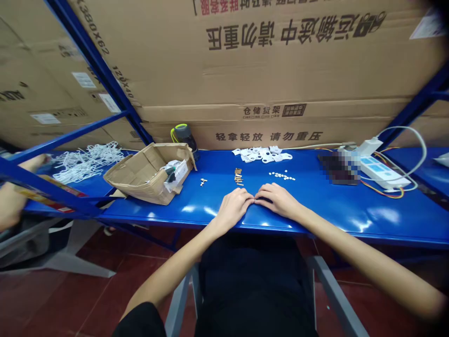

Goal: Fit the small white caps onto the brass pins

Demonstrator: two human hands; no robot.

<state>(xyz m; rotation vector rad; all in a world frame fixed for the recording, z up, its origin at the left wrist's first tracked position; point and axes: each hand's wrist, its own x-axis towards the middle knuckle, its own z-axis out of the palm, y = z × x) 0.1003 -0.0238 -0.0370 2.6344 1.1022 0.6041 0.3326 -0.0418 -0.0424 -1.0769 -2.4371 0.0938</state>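
My left hand [235, 205] and my right hand [278, 199] meet near the front edge of the blue table. The fingers of both are pinched together around a tiny pale thing, too small to name. Just beyond my left hand lies a short column of small tan or brass-coloured strips [238, 178]. Several tiny white pieces [282, 176] are scattered beyond my right hand. Farther back is a pile of flat white plastic parts with holes [262, 155]. A few small white-and-brown bits [203, 181] sit to the left.
On the left stands a cut-down cardboard box [140, 180] with things inside, a dark bottle [185, 135] behind it. A white power strip [382, 172] with cables is at right, beside a dark pixelated object [338, 167]. Beyond the blue post, another person's arm [14, 201] is near white cords [89, 161].
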